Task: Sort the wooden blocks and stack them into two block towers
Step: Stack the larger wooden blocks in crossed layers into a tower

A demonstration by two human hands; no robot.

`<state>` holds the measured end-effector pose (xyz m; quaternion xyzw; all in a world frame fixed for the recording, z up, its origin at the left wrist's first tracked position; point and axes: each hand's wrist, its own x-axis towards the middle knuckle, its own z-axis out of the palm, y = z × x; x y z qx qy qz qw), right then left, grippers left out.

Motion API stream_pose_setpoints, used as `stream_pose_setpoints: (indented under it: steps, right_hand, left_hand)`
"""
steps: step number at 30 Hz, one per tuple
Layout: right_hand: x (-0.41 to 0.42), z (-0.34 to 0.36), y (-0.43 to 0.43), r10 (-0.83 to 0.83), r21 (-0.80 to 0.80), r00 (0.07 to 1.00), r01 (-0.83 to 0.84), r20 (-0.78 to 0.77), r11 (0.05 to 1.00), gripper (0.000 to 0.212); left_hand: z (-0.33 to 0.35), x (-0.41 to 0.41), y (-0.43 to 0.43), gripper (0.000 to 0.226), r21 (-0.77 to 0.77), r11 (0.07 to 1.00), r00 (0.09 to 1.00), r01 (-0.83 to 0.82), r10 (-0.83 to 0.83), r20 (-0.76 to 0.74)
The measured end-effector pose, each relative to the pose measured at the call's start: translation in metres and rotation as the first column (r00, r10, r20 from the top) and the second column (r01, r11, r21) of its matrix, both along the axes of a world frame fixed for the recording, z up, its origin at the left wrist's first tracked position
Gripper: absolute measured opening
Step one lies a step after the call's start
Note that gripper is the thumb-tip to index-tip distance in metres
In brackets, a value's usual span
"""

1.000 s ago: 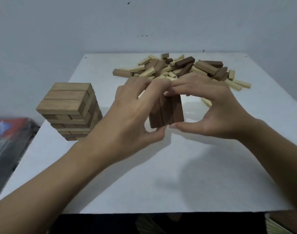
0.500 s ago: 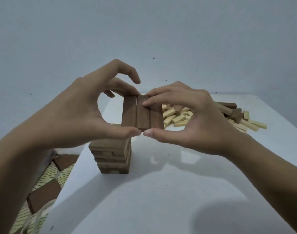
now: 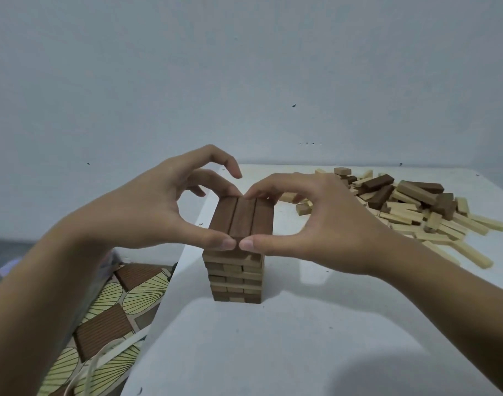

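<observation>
A tower of brown wooden blocks (image 3: 235, 277) stands on the white table (image 3: 273, 352) near its left edge. Three dark brown blocks (image 3: 241, 217) lie side by side as a layer on top of it. My left hand (image 3: 147, 212) pinches the layer from the left, thumb at the near end and fingers at the far end. My right hand (image 3: 316, 224) grips it the same way from the right. The two thumbs nearly touch. A loose pile of pale and dark blocks (image 3: 410, 207) lies at the back right of the table.
The table's left edge (image 3: 170, 295) runs close beside the tower. Beyond it a patterned floor mat (image 3: 107, 315) lies below. A grey wall (image 3: 244, 81) stands behind the table.
Both hands carried the three dark blocks left from the table's middle to the tower and lowered them onto its top. The view swung left with them.
</observation>
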<state>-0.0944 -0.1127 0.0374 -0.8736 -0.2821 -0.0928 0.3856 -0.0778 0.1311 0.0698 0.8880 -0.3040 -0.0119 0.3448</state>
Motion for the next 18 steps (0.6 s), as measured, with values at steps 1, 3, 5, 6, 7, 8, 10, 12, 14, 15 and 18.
stream_pose_setpoints:
  steps: [1,3,5,6,7,8,10,12,14,15,18]
  right_hand:
    - [0.000,0.000,0.001,-0.001,-0.003,1.000,0.001,-0.009,1.000,0.045]
    - [0.000,-0.003,0.003,0.002,-0.010,1.000,-0.002,-0.021,1.000,0.048]
    - [0.000,-0.006,0.005,0.003,-0.025,1.000,-0.004,-0.030,1.000,0.049]
    - [0.000,-0.007,0.005,0.001,-0.033,0.999,-0.002,-0.034,0.999,0.050]
    - [0.000,-0.008,0.006,-0.004,-0.041,0.999,0.002,-0.038,0.999,0.051]
    - [0.000,-0.009,0.006,-0.008,-0.050,0.999,0.006,-0.044,0.999,0.053]
    - [0.000,-0.011,0.007,-0.007,-0.073,0.999,0.003,-0.048,0.997,0.054]
    - [-0.001,-0.013,0.009,-0.004,-0.080,0.999,0.000,-0.046,0.997,0.054]
    - [-0.003,-0.016,0.008,-0.013,-0.059,0.999,0.010,-0.047,0.998,0.057]
    - [-0.004,-0.016,0.007,-0.020,-0.048,0.999,0.018,-0.049,0.999,0.060]
    - [-0.008,-0.019,0.005,-0.026,-0.032,0.998,0.024,-0.065,0.999,0.067]
  left_hand:
    - [-0.002,0.000,0.001,0.079,0.005,1.000,1.000,-0.003,0.003,-0.002]
    - [-0.005,0.001,0.002,0.079,0.023,1.000,1.000,-0.007,0.008,-0.003]
    - [-0.008,0.001,0.003,0.080,0.030,0.999,1.000,-0.011,0.011,-0.005]
    - [-0.009,0.001,0.003,0.081,0.028,1.000,1.000,-0.012,0.012,-0.009]
    - [-0.011,0.001,0.004,0.081,0.025,1.000,1.000,-0.012,0.012,-0.014]
    - [-0.013,0.001,0.005,0.082,0.022,1.000,1.000,-0.011,0.011,-0.017]
    - [-0.016,0.001,0.006,0.081,0.020,1.000,1.000,-0.009,0.010,-0.017]
    - [-0.020,0.000,0.008,0.082,0.008,1.000,1.000,-0.007,0.007,-0.024]
    - [-0.025,-0.001,0.011,0.086,-0.019,1.000,0.999,-0.005,0.004,-0.039]
    - [-0.027,-0.002,0.012,0.088,-0.035,0.999,0.999,-0.006,0.004,-0.048]
    - [-0.037,-0.005,0.017,0.089,-0.116,0.993,0.996,-0.020,0.010,-0.087]
